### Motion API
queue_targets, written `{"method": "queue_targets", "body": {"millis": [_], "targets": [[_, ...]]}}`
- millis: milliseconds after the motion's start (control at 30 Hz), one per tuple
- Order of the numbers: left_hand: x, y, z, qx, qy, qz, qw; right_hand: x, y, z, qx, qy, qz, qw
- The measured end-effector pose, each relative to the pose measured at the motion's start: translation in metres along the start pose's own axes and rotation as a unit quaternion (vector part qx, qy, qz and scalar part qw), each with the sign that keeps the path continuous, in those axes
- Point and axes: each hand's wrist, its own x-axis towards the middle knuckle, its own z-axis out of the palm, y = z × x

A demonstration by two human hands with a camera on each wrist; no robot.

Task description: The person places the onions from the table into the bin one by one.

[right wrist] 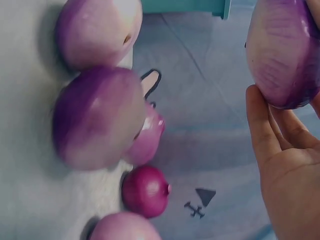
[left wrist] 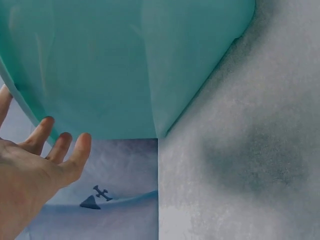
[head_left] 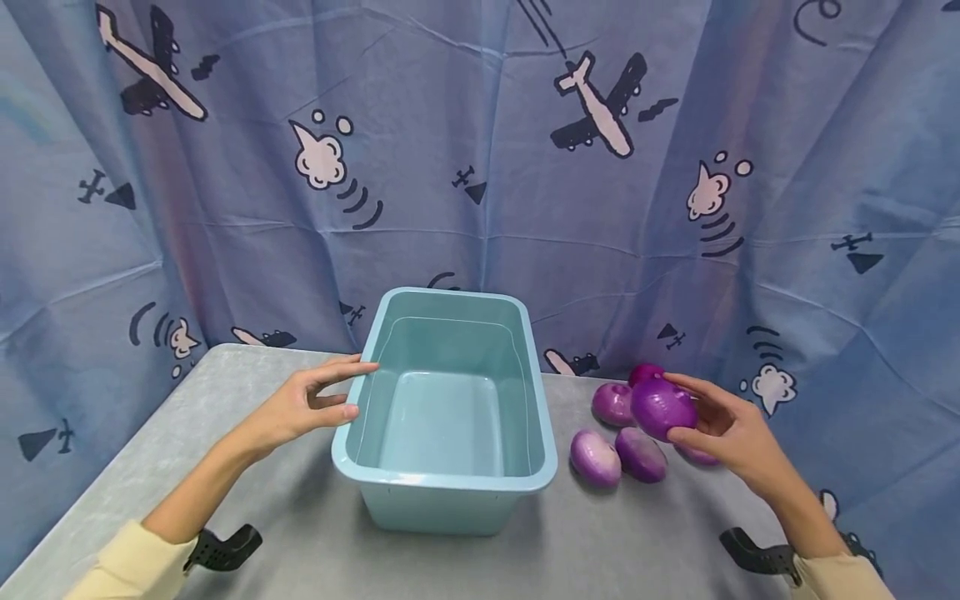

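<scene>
Blue curtain (head_left: 427,225) behind counter (head_left: 292,533). Left hand (head_left: 307,402), fingers spread, at tub (head_left: 342,440)'s left rim; right hand (head_left: 731,429) pinches raised onion (head_left: 662,408). Likely lifting step; next calls for steady grip.

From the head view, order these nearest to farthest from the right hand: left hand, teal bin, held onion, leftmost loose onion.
1. Held onion: in the right hand.
2. Leftmost loose onion: between right hand and bin.
3. Teal bin: left of the onions.
4. Left hand: at the bin's left rim.

Teal rectangular plastic tub (head_left: 442,510): smooth, slight sheen. Rounded purple onions (head_left: 596,458), tub's 3 o'clock: smooth, glossy. Grey counter (head_left: 315,508): matt. Blue printed cloth curtain (head_left: 420,258), 12 o'clock: creased, matt.
</scene>
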Motion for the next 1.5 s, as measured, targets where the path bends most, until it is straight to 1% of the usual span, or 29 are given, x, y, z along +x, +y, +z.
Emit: {"method": "queue_targets", "body": {"millis": [233,433,667,867,967,1100,1233,1333,1500], "targets": [[0.000,-0.001,-0.001,0.005,0.004,-0.009,0.9999,0.016,-0.008,0.013,0.037,-0.010,-0.024,0.999],[0.000,-0.002,0.001,0.003,0.006,-0.015,0.9999,0.026,-0.015,0.024,0.048,-0.025,-0.035,0.998],[0.001,-0.001,0.000,-0.003,0.011,-0.021,0.9997,0.038,-0.027,0.036,0.078,-0.046,-0.064,0.994],[0.002,0.000,0.000,-0.031,0.012,-0.028,0.9990,0.051,-0.043,0.048,0.091,-0.060,-0.057,0.992],[0.005,-0.001,-0.001,-0.039,0.016,-0.029,0.9987,0.058,-0.050,0.054,0.091,-0.066,-0.053,0.992],[0.011,-0.004,-0.004,-0.040,0.020,-0.034,0.9984,0.070,-0.059,0.064,0.100,-0.080,-0.061,0.990],[0.017,-0.007,-0.006,-0.042,0.017,-0.049,0.9978,0.082,-0.066,0.078,0.130,-0.100,-0.080,0.983],[0.021,-0.010,-0.006,-0.048,0.016,-0.053,0.9973,0.091,-0.071,0.090,0.158,-0.120,-0.098,0.975],[0.027,-0.014,-0.004,-0.056,0.021,-0.044,0.9972,0.102,-0.075,0.110,0.183,-0.153,-0.131,0.962]]}}
